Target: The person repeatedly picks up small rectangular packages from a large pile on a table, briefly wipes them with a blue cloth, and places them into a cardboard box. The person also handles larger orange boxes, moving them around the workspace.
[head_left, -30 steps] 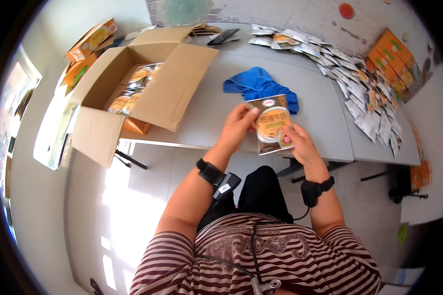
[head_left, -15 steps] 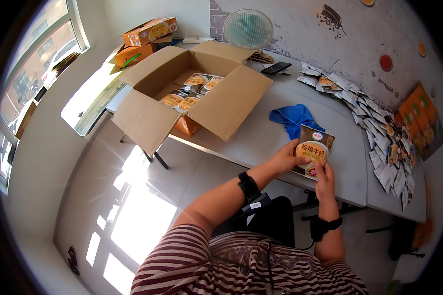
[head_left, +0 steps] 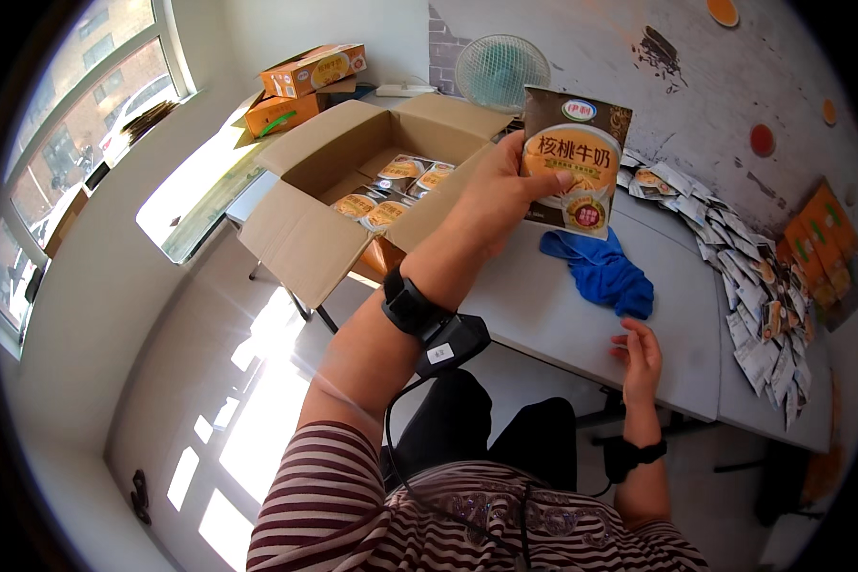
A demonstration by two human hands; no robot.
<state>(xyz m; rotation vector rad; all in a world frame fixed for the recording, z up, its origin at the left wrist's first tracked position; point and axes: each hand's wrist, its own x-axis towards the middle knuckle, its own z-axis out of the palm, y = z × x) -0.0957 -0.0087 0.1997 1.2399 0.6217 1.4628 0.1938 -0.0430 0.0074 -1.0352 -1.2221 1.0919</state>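
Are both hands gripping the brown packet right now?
No, only the left hand grips the brown packet; the right hand is apart from it and empty.

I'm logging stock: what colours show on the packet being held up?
The packet is dark brown around an orange panel, clearest in the head view.

On our table (head_left: 543, 310), the big box (head_left: 300, 238) sits left, with packs (head_left: 391, 195) in it and a fan (head_left: 500, 76) behind it. A pile (head_left: 748, 286) lies right. Between them is our cloth (head_left: 608, 275). A packet (head_left: 572, 157) is in our left hand (head_left: 494, 198).
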